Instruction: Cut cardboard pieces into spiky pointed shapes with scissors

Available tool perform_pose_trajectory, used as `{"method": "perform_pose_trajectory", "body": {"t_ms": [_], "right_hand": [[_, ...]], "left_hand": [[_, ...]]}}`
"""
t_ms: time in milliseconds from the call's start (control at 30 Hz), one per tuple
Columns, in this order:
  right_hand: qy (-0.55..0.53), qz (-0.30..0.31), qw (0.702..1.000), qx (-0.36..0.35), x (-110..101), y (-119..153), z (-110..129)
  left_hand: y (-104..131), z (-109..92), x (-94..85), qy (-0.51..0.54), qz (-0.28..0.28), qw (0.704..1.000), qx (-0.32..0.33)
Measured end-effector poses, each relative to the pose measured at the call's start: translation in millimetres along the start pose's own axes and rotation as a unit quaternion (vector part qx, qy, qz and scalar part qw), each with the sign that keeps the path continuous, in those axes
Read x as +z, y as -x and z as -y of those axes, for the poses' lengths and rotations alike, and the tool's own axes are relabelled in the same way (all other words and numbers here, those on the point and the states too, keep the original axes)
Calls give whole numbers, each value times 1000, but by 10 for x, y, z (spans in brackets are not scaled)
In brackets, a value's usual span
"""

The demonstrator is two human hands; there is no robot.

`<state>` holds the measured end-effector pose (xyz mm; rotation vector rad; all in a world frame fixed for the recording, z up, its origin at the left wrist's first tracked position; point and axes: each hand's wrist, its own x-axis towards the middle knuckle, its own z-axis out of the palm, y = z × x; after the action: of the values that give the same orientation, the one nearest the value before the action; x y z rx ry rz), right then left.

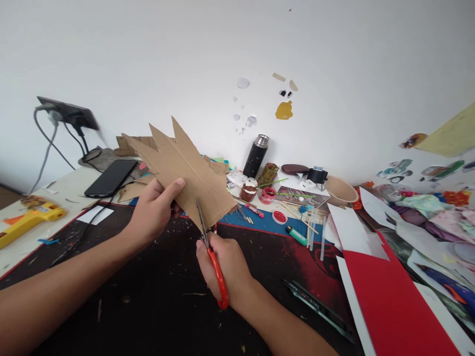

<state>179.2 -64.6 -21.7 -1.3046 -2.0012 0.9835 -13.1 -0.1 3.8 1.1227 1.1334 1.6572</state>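
Note:
My left hand (pixel 154 207) grips a brown cardboard piece (pixel 181 165) with pointed, jagged tips along its upper edge, holding it tilted above the dark desk mat (pixel 156 296). My right hand (pixel 224 264) holds red-handled scissors (pixel 212 259); their metal blades point up and lie against the lower edge of the cardboard. Both forearms reach in from the bottom of the view.
A black phone (pixel 111 178) and a yellow glue gun (pixel 29 220) lie at the left. A black flask (pixel 256 155), small jars, sticks and a green lighter (pixel 297 235) clutter the back. Red paper (pixel 389 301) and white sheets lie right. A wall socket with cables is at left.

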Motion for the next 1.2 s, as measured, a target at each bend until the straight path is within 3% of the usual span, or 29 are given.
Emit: {"method": "perform_pose_trajectory", "body": {"t_ms": [467, 733, 1000, 1200], "right_hand": [[6, -3, 1000, -8, 18, -10, 5], [14, -13, 1000, -2, 53, -12, -14], [-41, 23, 998, 41, 43, -34, -84], [-63, 23, 998, -3, 14, -41, -114]], "left_hand": [[-21, 72, -37, -19, 1, 1000, 1], [-8, 15, -1, -20, -3, 1000, -5], [-5, -29, 1, -14, -6, 1000, 14], [-11, -31, -17, -29, -7, 999, 14]]}}
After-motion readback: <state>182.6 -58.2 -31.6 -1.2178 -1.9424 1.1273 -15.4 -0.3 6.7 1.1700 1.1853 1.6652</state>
